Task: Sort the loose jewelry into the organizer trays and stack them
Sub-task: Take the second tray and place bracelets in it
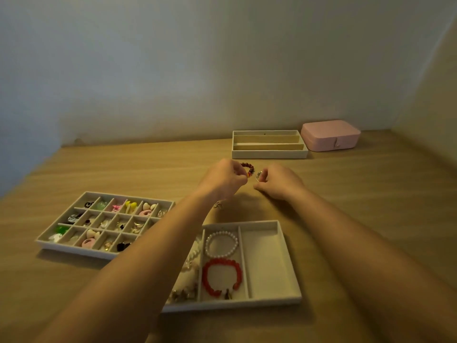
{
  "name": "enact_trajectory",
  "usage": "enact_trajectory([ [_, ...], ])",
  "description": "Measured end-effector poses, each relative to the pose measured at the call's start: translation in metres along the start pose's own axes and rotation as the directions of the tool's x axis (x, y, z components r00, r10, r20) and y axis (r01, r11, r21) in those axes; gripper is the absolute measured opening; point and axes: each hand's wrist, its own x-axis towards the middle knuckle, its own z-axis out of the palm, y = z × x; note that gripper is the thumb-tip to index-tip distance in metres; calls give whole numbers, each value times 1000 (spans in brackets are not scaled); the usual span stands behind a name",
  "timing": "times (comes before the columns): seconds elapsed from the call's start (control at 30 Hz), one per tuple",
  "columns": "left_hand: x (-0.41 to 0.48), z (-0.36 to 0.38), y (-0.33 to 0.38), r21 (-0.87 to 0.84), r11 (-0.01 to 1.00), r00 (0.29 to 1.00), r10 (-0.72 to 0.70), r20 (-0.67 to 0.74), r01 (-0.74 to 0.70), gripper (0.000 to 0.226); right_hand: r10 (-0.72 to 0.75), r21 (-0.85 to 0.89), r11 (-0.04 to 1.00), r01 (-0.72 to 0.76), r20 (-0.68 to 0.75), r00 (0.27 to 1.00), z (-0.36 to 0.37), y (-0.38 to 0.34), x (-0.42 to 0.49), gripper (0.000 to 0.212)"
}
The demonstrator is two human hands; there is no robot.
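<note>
My left hand (226, 178) pinches a dark brown beaded bracelet (248, 167) above the middle of the table. Just to its right, my right hand (279, 183) pinches a small silver piece (259, 176). A small loose metal piece (218, 205) lies on the wood below my left wrist. Near me stands a three-lane tray (290, 299); its middle lane holds a white pearl bracelet (220, 244) and a red bead bracelet (221, 276), and its right lane is bare. My left forearm hides part of its left lane. A many-celled tray (71, 250) on the left holds several small pieces.
A third tray (269, 153) with long bare lanes stands at the back by the wall. A shut pink jewelry box (330, 135) sits to its right. Walls border the wooden table (123, 167) at the back and the right.
</note>
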Motion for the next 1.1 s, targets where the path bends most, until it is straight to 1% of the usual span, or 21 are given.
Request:
enact_trajectory([
  [0.1, 7, 5, -3, -60, 998, 1000, -2, 4, 2, 7, 12, -58, 998, -10, 28, 1000, 4, -2, 5, 15],
  [0.17, 8, 6, -3, -101, 995, 1000, -1, -17, -1, 7, -12, -19, 1000, 14, 70, 997, -1, -2, 4, 18],
  [0.2, 8, 7, -3, -133, 991, 999, -4, -36, 0, 7, -28, 44, 999, 25, 73, 997, -5, -2, 2, 18],
  [0.27, 5, 6, -1, -182, 983, 998, -25, -54, 15, 12, -62, 238, 970, 45, 68, 996, -17, -3, -5, 15],
  [0.33, 0, 6, 4, -230, 973, 999, -35, -13, 31, 28, -102, 398, 914, 72, 54, 993, -30, -4, -16, 14],
  [0.4, -8, 5, 9, -334, 940, 997, -45, 60, 63, 45, -128, 513, 855, 74, 70, 989, -40, -6, -30, 14],
  [0.43, -14, 4, 11, -388, 919, 995, -42, 90, 74, 48, -139, 562, 825, 70, 82, 987, -44, -7, -36, 14],
  [0.5, -27, 1, 17, -485, 870, 991, -20, 130, 81, 38, -158, 650, 757, 64, 87, 984, -52, -8, -51, 15],
  [0.57, -42, -2, 21, -598, 795, 989, -9, 150, 98, 27, -165, 735, 677, 47, 89, 982, -59, -9, -65, 17],
  [0.63, -55, -3, 24, -682, 722, 988, -20, 152, 119, 22, -156, 801, 598, 4, 112, 981, -63, -8, -74, 19],
  [0.7, -68, -6, 27, -724, 678, 989, -29, 143, 124, 20, -155, 831, 556, -27, 136, 978, -67, -6, -85, 19],
  [0.77, -79, -9, 31, -743, 660, 992, -17, 126, 106, 21, -168, 834, 550, -37, 154, 974, -69, -6, -94, 17],
  [0.9, -97, -15, 34, -730, 680, 994, 12, 111, 73, 22, -203, 826, 563, -25, 168, 965, -72, -5, -110, 19],
  [1.03, -110, -19, 38, -688, 725, 991, 52, 123, 47, 24, -254, 759, 648, 64, 136, 958, -74, -6, -122, 21],
  [1.1, -115, -20, 39, -672, 739, 992, 33, 122, 58, 30, -248, 732, 677, 76, 130, 960, -72, -8, -126, 17],
])
